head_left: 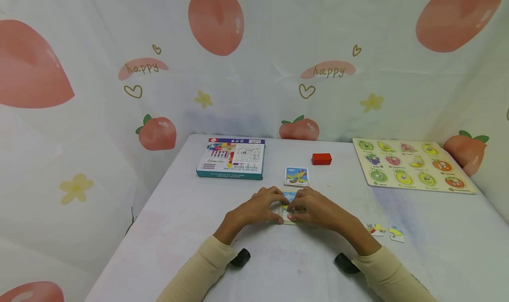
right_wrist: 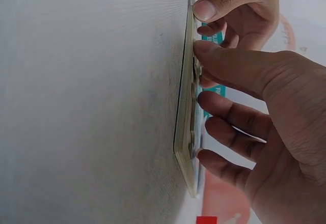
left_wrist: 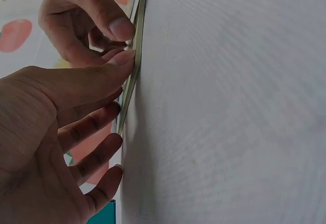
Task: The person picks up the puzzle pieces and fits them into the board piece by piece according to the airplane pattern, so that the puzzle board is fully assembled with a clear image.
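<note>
A small square puzzle board (head_left: 286,221) with a colourful picture lies in front of me, partly covered by both hands. My left hand (head_left: 263,206) grips its left side, thumb at the near edge (left_wrist: 136,63) and fingertips along the side. On the board's right half, my right hand (head_left: 318,208) pinches a puzzle piece between thumb and fingers; the piece is mostly hidden. The right wrist view shows the right thumb (right_wrist: 229,63) at the board's near edge, its other fingers bent over the surface. Just beyond lies an airplane picture puzzle (head_left: 296,176).
Loose puzzle pieces (head_left: 396,234) lie right of my right forearm. A red block (head_left: 321,159) stands farther back. At the back left is a flat bead-set box (head_left: 231,159); at the back right, a fruit puzzle board (head_left: 413,166). A patterned cloth hangs behind the table.
</note>
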Demonstrator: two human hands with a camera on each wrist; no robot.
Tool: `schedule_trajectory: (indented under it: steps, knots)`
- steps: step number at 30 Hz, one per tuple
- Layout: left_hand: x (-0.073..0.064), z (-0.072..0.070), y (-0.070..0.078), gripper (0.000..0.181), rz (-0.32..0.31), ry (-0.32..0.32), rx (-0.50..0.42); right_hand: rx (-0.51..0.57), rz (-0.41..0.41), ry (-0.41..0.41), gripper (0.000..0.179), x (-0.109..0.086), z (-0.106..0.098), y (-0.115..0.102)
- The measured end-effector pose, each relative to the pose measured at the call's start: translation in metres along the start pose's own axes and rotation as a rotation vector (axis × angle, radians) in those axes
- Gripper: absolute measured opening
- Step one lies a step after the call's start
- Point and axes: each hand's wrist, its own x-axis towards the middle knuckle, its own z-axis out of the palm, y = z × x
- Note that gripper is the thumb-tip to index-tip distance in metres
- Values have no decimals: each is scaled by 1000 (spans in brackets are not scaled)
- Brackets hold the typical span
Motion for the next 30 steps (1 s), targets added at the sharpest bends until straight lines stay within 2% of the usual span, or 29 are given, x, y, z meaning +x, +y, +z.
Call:
schedule_trajectory:
  steps: [10,19,25,30]
  knots:
    - [1,1,-1,48,3,-3,-7,14,21,-8,19,0,0,0]
    - [0,1,2,39,0,20,0,33,62,10,17,0,1,0]
    - [5,4,4,38,-17,47,27,25,64,28,17,0,2,0]
    - [8,4,12,38,-50,67,51,21,65,39,18,-1,4,2]
